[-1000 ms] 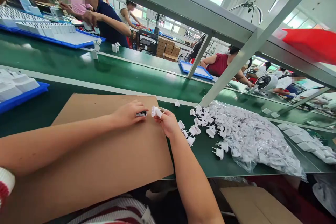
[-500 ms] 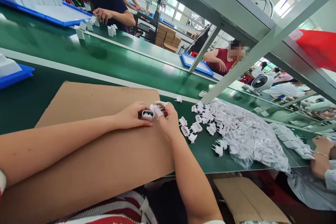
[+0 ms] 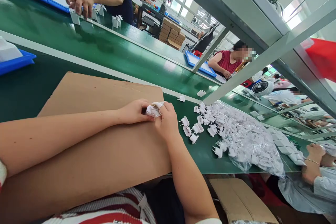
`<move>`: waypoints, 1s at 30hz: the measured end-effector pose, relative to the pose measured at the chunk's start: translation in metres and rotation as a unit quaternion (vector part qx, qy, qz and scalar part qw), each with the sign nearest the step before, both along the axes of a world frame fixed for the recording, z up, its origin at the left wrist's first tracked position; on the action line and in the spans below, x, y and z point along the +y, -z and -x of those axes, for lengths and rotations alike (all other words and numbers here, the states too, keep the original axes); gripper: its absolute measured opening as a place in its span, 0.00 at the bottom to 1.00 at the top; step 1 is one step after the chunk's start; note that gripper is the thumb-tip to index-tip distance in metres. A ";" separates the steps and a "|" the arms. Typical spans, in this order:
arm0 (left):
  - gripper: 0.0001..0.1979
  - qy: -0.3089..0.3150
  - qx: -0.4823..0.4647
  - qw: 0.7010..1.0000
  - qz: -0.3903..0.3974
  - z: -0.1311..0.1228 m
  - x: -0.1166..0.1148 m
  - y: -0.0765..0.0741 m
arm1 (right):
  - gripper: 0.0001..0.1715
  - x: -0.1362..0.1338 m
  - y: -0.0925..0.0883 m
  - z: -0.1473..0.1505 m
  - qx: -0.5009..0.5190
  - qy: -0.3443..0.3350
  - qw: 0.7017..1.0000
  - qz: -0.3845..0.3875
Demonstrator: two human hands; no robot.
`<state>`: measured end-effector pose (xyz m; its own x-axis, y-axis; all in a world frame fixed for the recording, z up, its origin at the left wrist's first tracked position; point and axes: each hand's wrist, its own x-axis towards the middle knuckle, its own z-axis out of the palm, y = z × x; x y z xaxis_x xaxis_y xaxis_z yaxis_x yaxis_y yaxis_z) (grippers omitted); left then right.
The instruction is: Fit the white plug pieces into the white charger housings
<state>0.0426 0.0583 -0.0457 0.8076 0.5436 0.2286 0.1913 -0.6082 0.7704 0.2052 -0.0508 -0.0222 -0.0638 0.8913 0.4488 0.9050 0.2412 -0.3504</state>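
My left hand (image 3: 135,111) and my right hand (image 3: 166,120) meet over the far edge of a brown cardboard sheet (image 3: 99,140). Between their closed fingers sits a small white plug piece (image 3: 152,111), pressed from both sides; the charger body my left hand had is mostly hidden. Just right of my right hand lie loose white plug pieces (image 3: 193,128) on the green bench (image 3: 204,150). A clear plastic bag of several more plug pieces (image 3: 244,136) spreads further right.
A green conveyor belt (image 3: 105,52) runs behind the cardboard. Blue trays (image 3: 15,63) with white parts stand at left and far left. Other people work across the belt; one person's hand (image 3: 80,1) touches white chargers. A grey frame post (image 3: 252,59) slants above. A co-worker's hand (image 3: 312,154) rests at right.
My hands have come together: the white plug piece in my right hand now presses against the charger body in my left, which was clearly visible half a second ago. The view tilted slightly.
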 end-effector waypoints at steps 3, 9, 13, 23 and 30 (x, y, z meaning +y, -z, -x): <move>0.19 -0.005 0.012 1.000 0.008 0.000 0.000 0.001 | 0.25 0.000 -0.001 -0.001 0.004 0.004 1.000 0.002; 0.20 -0.007 0.019 1.000 0.002 0.001 -0.001 0.000 | 0.24 0.000 -0.003 -0.001 -0.033 -0.014 0.999 0.022; 0.19 0.006 0.004 1.000 0.005 0.000 0.000 0.000 | 0.27 0.000 -0.001 -0.001 -0.028 -0.003 1.000 0.005; 0.17 0.012 -0.001 1.000 0.005 0.000 -0.003 -0.003 | 0.23 0.001 -0.011 0.007 -0.044 0.017 0.998 0.048; 0.16 -0.005 0.012 1.000 0.016 0.000 -0.001 0.001 | 0.20 0.008 -0.029 0.003 0.013 0.043 0.992 0.118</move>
